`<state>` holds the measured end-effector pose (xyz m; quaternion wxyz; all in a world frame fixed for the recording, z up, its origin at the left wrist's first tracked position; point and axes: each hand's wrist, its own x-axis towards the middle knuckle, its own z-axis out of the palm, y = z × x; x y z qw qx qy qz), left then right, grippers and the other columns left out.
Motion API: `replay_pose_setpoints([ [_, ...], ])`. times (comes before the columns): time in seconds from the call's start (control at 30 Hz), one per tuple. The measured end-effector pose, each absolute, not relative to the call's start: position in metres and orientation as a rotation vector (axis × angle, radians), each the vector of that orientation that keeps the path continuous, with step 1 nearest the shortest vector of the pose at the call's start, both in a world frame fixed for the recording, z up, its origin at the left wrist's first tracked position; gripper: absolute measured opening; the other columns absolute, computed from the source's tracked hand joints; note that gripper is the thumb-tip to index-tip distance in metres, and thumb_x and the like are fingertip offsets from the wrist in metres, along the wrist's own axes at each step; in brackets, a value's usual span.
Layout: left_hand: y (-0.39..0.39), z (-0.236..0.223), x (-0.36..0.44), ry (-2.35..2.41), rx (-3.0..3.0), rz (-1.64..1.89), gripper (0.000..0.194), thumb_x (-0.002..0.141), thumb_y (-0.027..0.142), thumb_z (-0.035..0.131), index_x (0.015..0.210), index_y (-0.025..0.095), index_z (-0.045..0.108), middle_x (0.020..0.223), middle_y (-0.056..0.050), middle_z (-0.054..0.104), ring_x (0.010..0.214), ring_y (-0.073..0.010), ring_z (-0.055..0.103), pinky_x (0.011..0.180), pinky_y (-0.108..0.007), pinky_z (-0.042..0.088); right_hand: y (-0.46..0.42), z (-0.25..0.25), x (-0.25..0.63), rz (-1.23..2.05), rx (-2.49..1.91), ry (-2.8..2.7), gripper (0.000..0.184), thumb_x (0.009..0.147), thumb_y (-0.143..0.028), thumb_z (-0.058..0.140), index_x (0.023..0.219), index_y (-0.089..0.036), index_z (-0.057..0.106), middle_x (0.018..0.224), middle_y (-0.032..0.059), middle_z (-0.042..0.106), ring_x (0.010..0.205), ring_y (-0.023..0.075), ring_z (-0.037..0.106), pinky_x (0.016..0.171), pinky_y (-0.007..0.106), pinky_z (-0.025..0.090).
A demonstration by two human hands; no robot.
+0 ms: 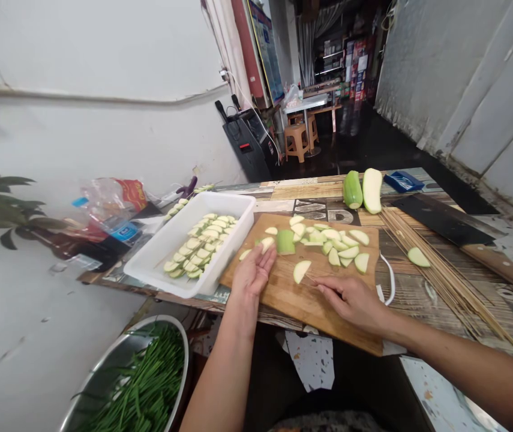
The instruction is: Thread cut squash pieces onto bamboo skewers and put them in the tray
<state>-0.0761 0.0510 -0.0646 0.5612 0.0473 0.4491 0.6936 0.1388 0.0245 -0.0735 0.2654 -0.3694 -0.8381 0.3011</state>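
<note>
My right hand (348,300) pinches thin bamboo skewers, and a half-round zucchini slice (302,272) sits at their tip above the wooden cutting board (278,306). My left hand (254,273) is turned palm up over the board's left part, with a pale zucchini slice (267,244) at its fingertips. Cut zucchini slices (337,245) lie scattered across the back of the board beside a green-skinned zucchini chunk (285,242). Left of the board, a white plastic tub (233,264) holds rows of skewered slices (204,246).
Loose skewers (445,276) and a cleaver (445,219) lie to the right. Zucchini pieces (372,191) stand at the table's back near a blue tray (402,181). A metal bowl of green stalks (148,378) sits low left; bottles (123,231) crowd the table's left end.
</note>
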Motion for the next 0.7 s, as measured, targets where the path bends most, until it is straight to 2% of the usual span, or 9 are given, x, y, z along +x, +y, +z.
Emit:
replay_pose_setpoints([
  [0.7, 0.049, -0.0651, -0.0721, 1.094, 0.153, 1.63, 0.004, 0.076, 0.005, 0.055, 0.079, 0.007, 0.057, 0.085, -0.015, 0.066, 0.081, -0.0191, 0.065, 0.071, -0.026, 0.055, 0.0259, -0.0725, 0.138, 0.857, -0.981, -2.227, 0.031, 0.085, -0.023, 0.041, 0.104, -0.018, 0.066, 0.097, 0.0066, 0.069, 0.08, 0.0207, 0.065, 0.069, 0.032, 0.05],
])
